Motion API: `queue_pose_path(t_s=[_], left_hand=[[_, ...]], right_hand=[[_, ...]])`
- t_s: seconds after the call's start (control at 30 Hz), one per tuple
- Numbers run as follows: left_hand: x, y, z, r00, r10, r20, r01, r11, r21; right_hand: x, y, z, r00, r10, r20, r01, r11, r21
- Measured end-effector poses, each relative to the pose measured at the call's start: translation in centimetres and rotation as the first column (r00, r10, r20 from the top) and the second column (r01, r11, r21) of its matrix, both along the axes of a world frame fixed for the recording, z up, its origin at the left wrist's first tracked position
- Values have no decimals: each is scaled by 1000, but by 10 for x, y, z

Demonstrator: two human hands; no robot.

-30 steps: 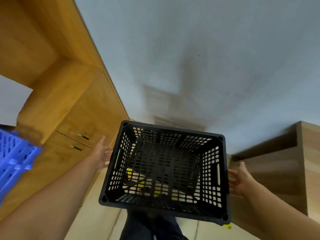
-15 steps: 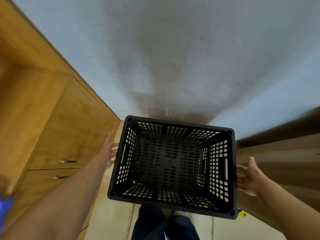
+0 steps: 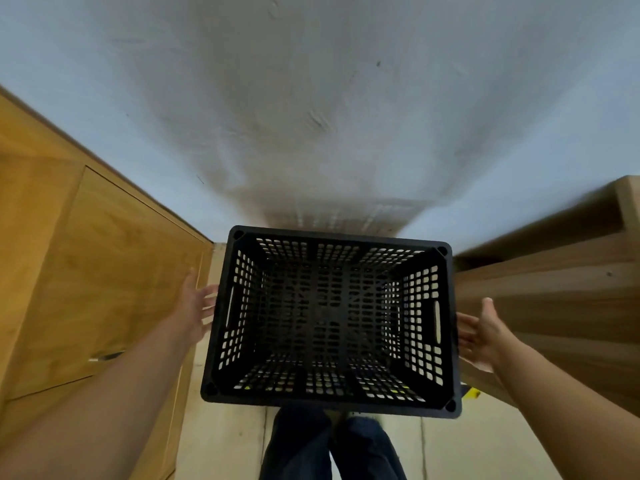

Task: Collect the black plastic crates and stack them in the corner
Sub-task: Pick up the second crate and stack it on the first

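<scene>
Crate (image 3: 330,323) carried at waist height between both hands, facing the wall (image 3: 311,116).

Black perforated crate, open top toward camera, level, empty as far as the mesh shows. It sits in the gap between the cabinet (image 3: 86,265) on the left and wood shelving (image 3: 554,289) on the right, far rim close to the wall; contact with the wall can't be confirmed. Left hand (image 3: 194,308): fingers straight, spread, flat against the crate's left side by the handle slot. Right hand (image 3: 479,332): fingers straight, palm in, against the right side; fingertips hidden behind the rim. Person's legs (image 3: 332,445) and pale floor (image 3: 221,438) below the crate. Some motion blur.
</scene>
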State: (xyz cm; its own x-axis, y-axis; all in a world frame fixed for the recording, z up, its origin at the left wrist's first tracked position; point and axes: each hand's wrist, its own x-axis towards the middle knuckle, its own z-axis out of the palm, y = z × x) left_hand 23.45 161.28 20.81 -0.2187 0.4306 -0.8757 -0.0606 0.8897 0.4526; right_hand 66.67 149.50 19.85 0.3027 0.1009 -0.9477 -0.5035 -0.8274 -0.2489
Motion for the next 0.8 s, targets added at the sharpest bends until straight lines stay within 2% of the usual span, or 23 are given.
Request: queue_pose_path(t_s=[0.27,0.53,0.8], left_hand=[[-1,-6,0,1000,9,-1,-9,1000,14],[8,-19,-6,997,-74,12,73,997,25],[-1,-17,-7,998,-62,20,61,998,26]], right_hand=[[-3,4,3,994,-108,-14,108,994,33],[3,-8,6,981,-191,7,190,978,82],[-6,-14,3,992,-121,46,115,987,111]])
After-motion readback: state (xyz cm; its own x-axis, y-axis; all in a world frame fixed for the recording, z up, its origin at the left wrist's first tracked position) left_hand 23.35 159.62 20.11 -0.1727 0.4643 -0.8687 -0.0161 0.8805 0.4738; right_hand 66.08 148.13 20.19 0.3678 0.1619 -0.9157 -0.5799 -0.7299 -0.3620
